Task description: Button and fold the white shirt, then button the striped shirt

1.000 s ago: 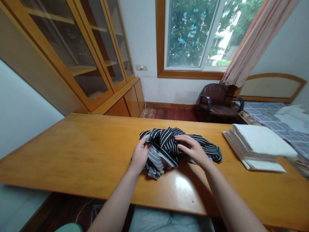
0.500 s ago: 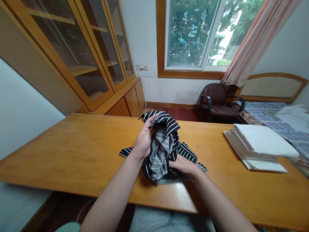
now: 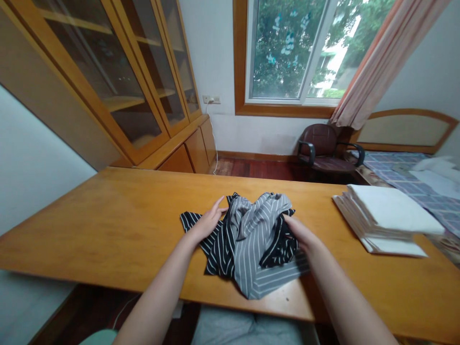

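Here we have the striped cloth [image 3: 247, 239] crumpled on the wooden table [image 3: 118, 230]. Our left hand [image 3: 208, 223] rests at its left side, fingers loosely apart, while our right hand [image 3: 301, 233] touches its right edge, fingers mostly hidden, so we cannot tell whether they pinch it.

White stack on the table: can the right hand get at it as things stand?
Probably yes: between the right hand and the white stack, only tabletop shows, though that hand is at the striped cloth.
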{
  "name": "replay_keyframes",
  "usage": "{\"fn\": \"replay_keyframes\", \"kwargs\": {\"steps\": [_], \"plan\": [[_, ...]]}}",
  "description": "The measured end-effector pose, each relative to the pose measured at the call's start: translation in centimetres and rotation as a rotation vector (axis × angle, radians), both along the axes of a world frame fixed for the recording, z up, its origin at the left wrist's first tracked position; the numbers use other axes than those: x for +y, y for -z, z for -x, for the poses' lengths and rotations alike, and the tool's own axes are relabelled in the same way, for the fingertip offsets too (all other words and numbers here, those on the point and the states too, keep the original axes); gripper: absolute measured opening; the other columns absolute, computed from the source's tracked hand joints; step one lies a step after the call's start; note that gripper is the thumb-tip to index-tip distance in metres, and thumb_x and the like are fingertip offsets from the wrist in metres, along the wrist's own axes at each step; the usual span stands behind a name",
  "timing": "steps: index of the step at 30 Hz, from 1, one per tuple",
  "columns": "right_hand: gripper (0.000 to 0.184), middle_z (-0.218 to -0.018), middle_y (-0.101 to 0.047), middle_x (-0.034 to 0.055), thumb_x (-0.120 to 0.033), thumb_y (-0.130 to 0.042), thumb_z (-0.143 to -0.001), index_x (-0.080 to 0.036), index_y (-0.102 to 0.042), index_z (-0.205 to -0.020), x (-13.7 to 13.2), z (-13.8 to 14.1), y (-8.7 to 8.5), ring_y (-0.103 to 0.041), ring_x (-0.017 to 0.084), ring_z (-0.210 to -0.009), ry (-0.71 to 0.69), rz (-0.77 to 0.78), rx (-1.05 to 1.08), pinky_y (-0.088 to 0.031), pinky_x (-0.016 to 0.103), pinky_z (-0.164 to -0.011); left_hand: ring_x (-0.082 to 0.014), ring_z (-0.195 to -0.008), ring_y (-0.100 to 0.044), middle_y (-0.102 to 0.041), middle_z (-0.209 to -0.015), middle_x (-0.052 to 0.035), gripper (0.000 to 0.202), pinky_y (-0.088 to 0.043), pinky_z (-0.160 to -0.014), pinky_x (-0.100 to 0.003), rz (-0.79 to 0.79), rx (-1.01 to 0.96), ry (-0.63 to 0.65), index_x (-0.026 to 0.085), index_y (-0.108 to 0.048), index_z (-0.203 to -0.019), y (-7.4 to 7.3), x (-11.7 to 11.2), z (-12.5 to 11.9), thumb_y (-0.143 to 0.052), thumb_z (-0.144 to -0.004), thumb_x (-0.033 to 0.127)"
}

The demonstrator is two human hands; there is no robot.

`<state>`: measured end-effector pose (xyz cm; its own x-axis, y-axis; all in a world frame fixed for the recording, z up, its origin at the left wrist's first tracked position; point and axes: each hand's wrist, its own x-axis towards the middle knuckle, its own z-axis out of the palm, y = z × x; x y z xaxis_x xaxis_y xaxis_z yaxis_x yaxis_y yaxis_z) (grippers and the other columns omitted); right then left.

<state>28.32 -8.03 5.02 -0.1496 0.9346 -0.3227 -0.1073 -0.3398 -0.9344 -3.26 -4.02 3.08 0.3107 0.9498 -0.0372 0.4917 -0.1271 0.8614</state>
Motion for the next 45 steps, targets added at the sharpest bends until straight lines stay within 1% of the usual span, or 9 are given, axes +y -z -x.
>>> {"fn": "replay_keyframes", "kwargs": {"steps": [5, 10, 14, 18, 22, 27, 33, 38, 45], "plan": [[0.021, -0.077, -0.076, 0.0028, -0.03, -0.067, -0.074, -0.017, -0.071, -0.091, 0.2, -3.7, -1.0, -0.07, 0.023, -0.074, 0.004, -0.047, -0.234, -0.056, 0.034, -0.07, -0.0261, -0.125, -0.055, -0.062, -0.132, -0.011, 0.071, -0.037, -0.112, -0.046, -0.144, 0.185, 0.063, 0.022, -0.033, -0.152, 3.0, -1.0, 2.6, -0.053, -0.085, 0.026], [0.022, -0.078, -0.075, 0.0059, -0.036, -0.064, -0.073, -0.016, -0.071, -0.079, 1.3, -7.7, -2.3, -0.069, 0.029, -0.083, 0.05, -0.242, -0.662, -0.051, 0.033, -0.069, -0.0258, -0.1, -0.062, -0.066, -0.103, -0.0087, 0.031, -0.048, -0.092, -0.039, -0.192, 0.346, 0.066, 0.021, -0.067, -0.112, 3.6, -1.3, 3.5, -0.055, -0.086, 0.032], [0.022, -0.081, -0.072, 0.0113, -0.038, -0.061, -0.077, -0.017, -0.069, -0.078, 1.8, -11.0, -3.3, -0.065, 0.031, -0.082, 0.266, -0.398, -1.14, -0.047, 0.036, -0.07, -0.0241, -0.091, -0.061, -0.064, -0.092, -0.007, 0.023, -0.047, -0.085, -0.036, -0.199, 0.366, 0.036, 0.022, -0.066, -0.085, 2.4, -0.9, 5.0, -0.047, -0.088, 0.033], [0.027, -0.096, -0.069, 0.0169, -0.033, -0.051, -0.086, -0.016, -0.07, -0.095, 1.1, -13.1, -3.8, -0.06, 0.032, -0.09, 0.535, -0.56, -1.506, -0.046, 0.042, -0.078, -0.0237, -0.083, -0.06, -0.063, -0.083, -0.0051, 0.021, -0.047, -0.079, -0.034, -0.222, 0.327, -0.218, 0.021, -0.062, -0.078, -0.2, -0.2, 8.1, -0.051, -0.08, 0.038], [0.045, -0.119, -0.062, 0.0204, -0.028, -0.05, -0.088, -0.015, -0.061, -0.129, 0.8, -12.4, -3.1, -0.053, 0.037, -0.108, 0.678, -0.656, -1.592, -0.043, 0.051, -0.089, -0.0218, -0.079, -0.059, -0.064, -0.078, -0.002, 0.025, -0.046, -0.074, -0.03, -0.185, 0.215, -0.448, 0.021, -0.061, -0.082, -2.3, 0.0, 10.1, -0.052, -0.076, 0.043], [0.034, -0.113, -0.065, 0.0176, -0.029, -0.052, -0.09, -0.015, -0.068, -0.118, 1.6, -7.1, -1.0, -0.056, 0.032, -0.108, 0.334, -0.817, -1.331, -0.043, 0.049, -0.098, -0.0216, -0.079, -0.059, -0.063, -0.076, -0.0013, 0.022, -0.046, -0.074, -0.029, -0.198, 0.227, -0.593, 0.021, -0.059, -0.08, -2.9, 0.3, 9.1, -0.05, -0.076, 0.04], [0.029, -0.105, -0.071, 0.011, -0.04, -0.058, -0.093, -0.021, -0.07, -0.112, 1.1, 2.0, 1.8, -0.061, 0.028, -0.103, -0.163, -0.765, -0.893, -0.045, 0.044, -0.096, -0.024, -0.087, -0.063, -0.066, -0.084, -0.0041, 0.018, -0.047, -0.081, -0.032, -0.14, 0.262, -0.648, 0.022, -0.056, -0.084, -1.5, 1.9, 7.4, -0.045, -0.083, 0.036], [0.065, -0.115, -0.069, 0.0131, -0.04, -0.073, -0.083, -0.02, -0.052, -0.141, 0.4, 5.9, 3.7, -0.062, 0.028, -0.105, -0.264, -0.626, -0.857, -0.046, 0.042, -0.094, -0.0244, -0.087, -0.064, -0.065, -0.084, -0.0048, 0.019, -0.048, -0.082, -0.034, -0.087, 0.251, -0.643, 0.021, -0.054, -0.086, -0.4, 2.7, 8.8, -0.045, -0.086, 0.038], [0.045, -0.095, -0.072, 0.0054, -0.014, -0.06, -0.085, -0.021, -0.062, -0.129, 0.0, 6.3, 4.5, -0.062, 0.022, -0.094, -0.31, -0.676, -0.764, -0.047, 0.035, -0.09, -0.0268, -0.088, -0.066, -0.069, -0.092, -0.01, 0.024, -0.051, -0.083, -0.038, -0.096, 0.336, -0.883, 0.018, -0.059, -0.1, -1.1, 2.4, 14.7, -0.046, -0.087, 0.033]]}}
